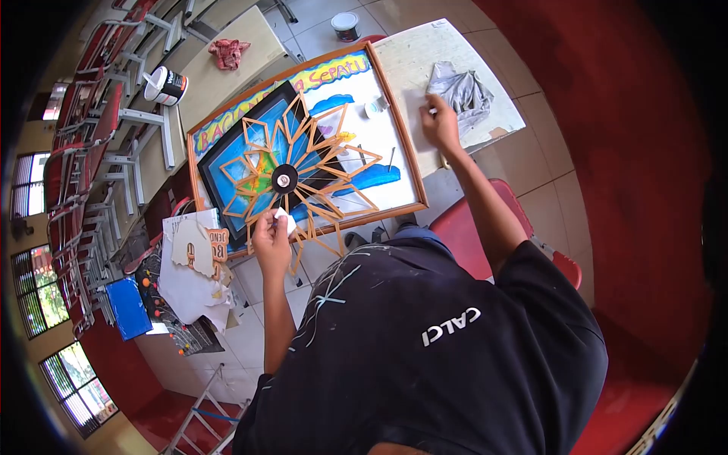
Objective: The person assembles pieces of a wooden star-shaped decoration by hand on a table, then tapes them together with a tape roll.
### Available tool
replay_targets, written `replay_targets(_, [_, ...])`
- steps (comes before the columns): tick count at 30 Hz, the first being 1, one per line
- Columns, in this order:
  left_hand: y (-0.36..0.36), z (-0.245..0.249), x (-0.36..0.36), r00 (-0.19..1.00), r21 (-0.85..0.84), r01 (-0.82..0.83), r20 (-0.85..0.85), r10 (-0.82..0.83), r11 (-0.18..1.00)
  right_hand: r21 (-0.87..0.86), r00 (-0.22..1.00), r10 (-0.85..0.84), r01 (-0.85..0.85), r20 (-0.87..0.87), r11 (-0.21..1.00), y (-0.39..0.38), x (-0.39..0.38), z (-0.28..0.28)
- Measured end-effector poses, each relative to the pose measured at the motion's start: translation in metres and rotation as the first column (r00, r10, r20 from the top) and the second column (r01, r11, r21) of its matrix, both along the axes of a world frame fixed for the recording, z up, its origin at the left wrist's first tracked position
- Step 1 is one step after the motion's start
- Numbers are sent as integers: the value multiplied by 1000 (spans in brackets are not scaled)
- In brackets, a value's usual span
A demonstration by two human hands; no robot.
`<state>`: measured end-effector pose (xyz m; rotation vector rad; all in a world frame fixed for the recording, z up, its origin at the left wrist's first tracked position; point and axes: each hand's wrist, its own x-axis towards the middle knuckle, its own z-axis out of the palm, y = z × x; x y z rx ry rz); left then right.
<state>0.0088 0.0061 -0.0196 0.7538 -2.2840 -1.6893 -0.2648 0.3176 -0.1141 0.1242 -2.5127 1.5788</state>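
Observation:
My left hand [269, 241] is closed around a small white piece [287, 221] that looks like paper or cloth, at the near edge of a flower-shaped frame of thin wooden sticks [340, 168]. The frame has a black round hub [284, 180]. It rests over a black-edged blue picture [220, 176] and a wood-framed painted board [413, 178] with lettering. My right hand [441, 127] is raised beyond the board's right edge, beside a crumpled grey sheet [464, 95]. Its fingers are curled, and a tiny white bit shows at them; what it is cannot be made out.
A small open jar [375, 108] is on the board. Paint tubs [165, 86] and a red crumpled cloth [229, 53] are on the left; another tub [346, 27] stands behind. Red chairs [485, 227], cut cardboard pieces [199, 246] and a ladder [203, 413] surround the work.

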Motion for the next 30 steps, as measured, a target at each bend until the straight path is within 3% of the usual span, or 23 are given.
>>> replay_targets(2, [9, 5, 10, 1000, -4, -10, -8, 10, 1000, -39, 999, -43, 44, 11, 998, 12, -41, -46])
replay_targets(5, [14, 11, 24, 997, -38, -75, 10, 75, 996, 18, 993, -70, 68, 98, 997, 15, -72, -71])
replay_targets(10, [17, 25, 54, 973, -109, -215, 57, 222, 970, 176, 1000, 14, -14, 2, 984, 11, -93, -142])
replay_targets(12, [25, 29, 62, 959, -123, -276, 38, 282, 953, 64, 998, -23, 20, 57, 998, 5, -95, -141])
replay_targets(15, [37, 32, 72, 948, -129, -302, 61, 311, 945, 210, 990, 54, -26, -130, 977, 6, -97, -134])
replay_targets(22, [52, 27, 72, 953, -98, -296, 37, 301, 950, 270, 993, 65, -91, 103, 958, 0, -96, -114])
replay_targets(25, [54, 27, 62, 964, -102, -260, 26, 264, 960, 239, 990, 49, -79, 129, 968, -7, -99, -108])
replay_targets(26, [54, 27, 60, 969, -107, -240, 24, 244, 965, 286, 997, 70, -73, 20, 956, -10, -99, -109])
replay_targets(30, [59, 30, 49, 984, -93, -178, 3, 179, 980, 195, 973, 3, -49, 231, 980, -14, -96, -94])
